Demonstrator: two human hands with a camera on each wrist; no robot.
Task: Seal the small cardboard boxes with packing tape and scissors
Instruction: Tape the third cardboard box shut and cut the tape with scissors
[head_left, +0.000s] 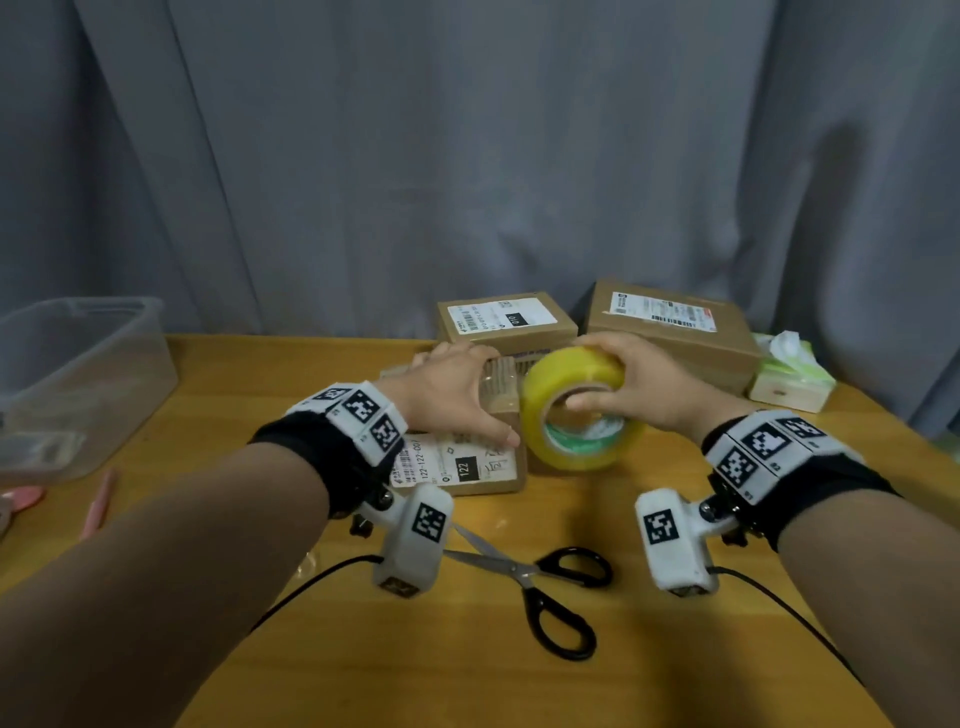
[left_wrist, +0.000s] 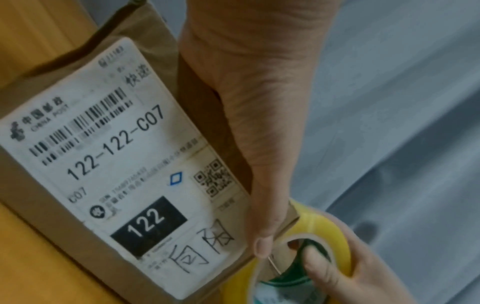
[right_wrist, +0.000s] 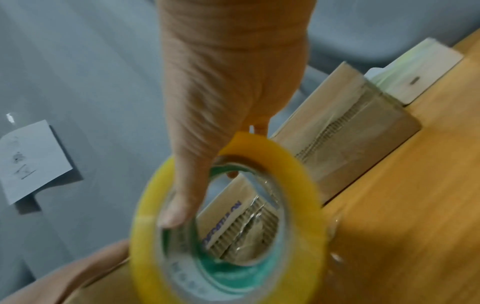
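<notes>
Up close, glossy yellow tape ring (head_left: 579, 410) in right hand (head_left: 644, 387), left hand (head_left: 452, 389) flat on matte cardboard box (head_left: 483, 467)

Left hand (head_left: 457, 395) lies flat, fingers straight; right hand (head_left: 636, 384) is curled, thumb hooked inward.

The right hand (right_wrist: 228, 86) comes down from the top centre of the frame and grips the yellow tape roll (right_wrist: 228, 222) at lower centre, thumb (right_wrist: 182, 205) hooked inside the core and fingers (right_wrist: 259, 127) over the outer rim. Through the roll's hole and to its right lie two cardboard boxes (right_wrist: 345, 139) on the wooden table (right_wrist: 415, 205), with a pale block (right_wrist: 420, 67) just beyond them at upper right. A grey curtain (right_wrist: 91, 72) fills the left side, bearing a white paper slip (right_wrist: 28, 160) at middle left, and part of the other hand (right_wrist: 64, 277) shows at lower left.
</notes>
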